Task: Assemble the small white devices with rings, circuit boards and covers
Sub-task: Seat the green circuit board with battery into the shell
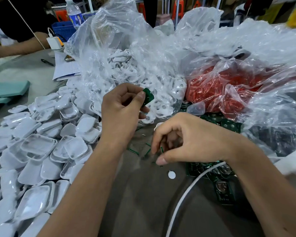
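Nearest, a white cable curves across the grey table just below the right wrist, and a small white disc lies on the table just under the right hand. That hand hovers with fingers curled downward, a thin green sliver showing between the fingertips; whether it is truly pinched I cannot tell. Loose green strips lie on the table just left of it, and green circuit boards with round metal cells lie under and to the right of its wrist. Left of the left forearm spreads a heap of white covers. Further out, the left hand is raised, thumb and curled fingers pinching a small green circuit board upright. Just beyond that hand slumps a clear plastic bag of white ring pieces; to the right of it, beyond the right hand, sits a clear bag of red parts. Far left, another person's arm rests on the table near a white charger, a pen and a water bottle.
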A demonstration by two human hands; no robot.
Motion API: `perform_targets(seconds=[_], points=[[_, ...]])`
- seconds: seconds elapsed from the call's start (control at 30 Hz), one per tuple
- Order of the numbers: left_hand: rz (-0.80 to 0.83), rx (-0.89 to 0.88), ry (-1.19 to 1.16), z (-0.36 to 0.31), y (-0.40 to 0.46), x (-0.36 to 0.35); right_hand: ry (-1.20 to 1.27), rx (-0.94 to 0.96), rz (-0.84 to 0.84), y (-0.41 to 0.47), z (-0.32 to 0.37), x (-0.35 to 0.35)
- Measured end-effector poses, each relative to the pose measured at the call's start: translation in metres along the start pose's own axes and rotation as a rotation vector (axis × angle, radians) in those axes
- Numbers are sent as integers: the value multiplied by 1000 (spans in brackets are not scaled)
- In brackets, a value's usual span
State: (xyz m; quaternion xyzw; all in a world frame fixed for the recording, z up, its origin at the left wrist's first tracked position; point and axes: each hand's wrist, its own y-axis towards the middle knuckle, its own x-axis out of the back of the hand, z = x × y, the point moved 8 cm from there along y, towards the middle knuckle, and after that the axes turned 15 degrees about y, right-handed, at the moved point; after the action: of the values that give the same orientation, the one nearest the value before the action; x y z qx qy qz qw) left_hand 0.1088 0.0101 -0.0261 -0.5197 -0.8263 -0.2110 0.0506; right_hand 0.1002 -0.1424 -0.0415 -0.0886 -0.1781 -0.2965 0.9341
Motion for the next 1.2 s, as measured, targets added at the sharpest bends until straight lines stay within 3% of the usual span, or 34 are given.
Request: perform_targets(seconds=[0.1,0.27,0.53,0.63,0.73,0.83,1.03,1.2], points=[[21,24,-91,1,-1,-2,82,9,40,-3,5,0],[50,-30,-142,-3,-1,-2,191,82,-50,-6,11,13],[30,-39,-146,0,0,-3,169,-10,64,-6,3,3],[46,-41,-163,-1,-1,-5,176,16,-73,-5,1,17],[71,-80,-122,-6,-3,-9,137,79,-365,-10,1,43],[82,-160,-26,-14,-6,-15,327,69,-603,-17,-9,63],[124,-390,192,-34,-20,-33,665,30,-549,-11,-16,54],[143,-388,174,-31,-17,-31,777,98,-573,-14,-16,62]])
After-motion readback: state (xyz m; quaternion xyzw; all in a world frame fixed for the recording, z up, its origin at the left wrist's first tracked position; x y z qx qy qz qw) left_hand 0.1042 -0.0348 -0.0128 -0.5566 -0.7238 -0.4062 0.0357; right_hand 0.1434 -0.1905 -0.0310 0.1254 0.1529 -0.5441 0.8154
